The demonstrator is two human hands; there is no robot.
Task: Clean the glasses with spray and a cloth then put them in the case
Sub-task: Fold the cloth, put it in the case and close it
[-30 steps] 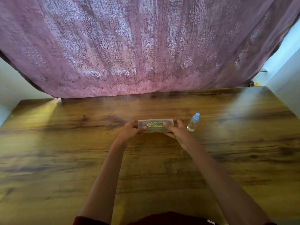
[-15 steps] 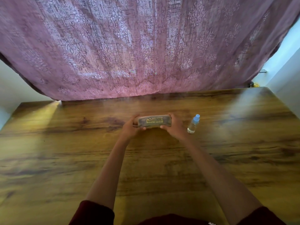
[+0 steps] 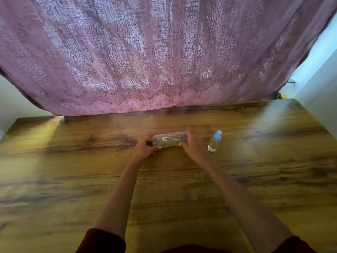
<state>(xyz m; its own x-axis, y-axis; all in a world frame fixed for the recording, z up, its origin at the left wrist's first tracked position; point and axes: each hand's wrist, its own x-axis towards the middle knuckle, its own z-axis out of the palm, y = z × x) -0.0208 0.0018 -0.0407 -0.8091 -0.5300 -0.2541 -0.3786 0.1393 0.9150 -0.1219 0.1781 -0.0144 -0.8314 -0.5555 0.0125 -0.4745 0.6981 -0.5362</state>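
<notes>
step: opening case [image 3: 170,139] (my guess; glasses and cloth not showing) | left hand [image 3: 144,148] gripping its left end, right hand [image 3: 194,145] gripping its right end | case being held at mid-table [image 3: 73,179], bottle [image 3: 215,142] standing just right | tip: prying seam evenly with both thumbs, avoiding bottle

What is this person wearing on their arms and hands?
The left hand and right hand are bare: no gloves, and no rings or watch that I can make out. The forearms are bare too. Dark red sleeves end near the elbows.
</notes>
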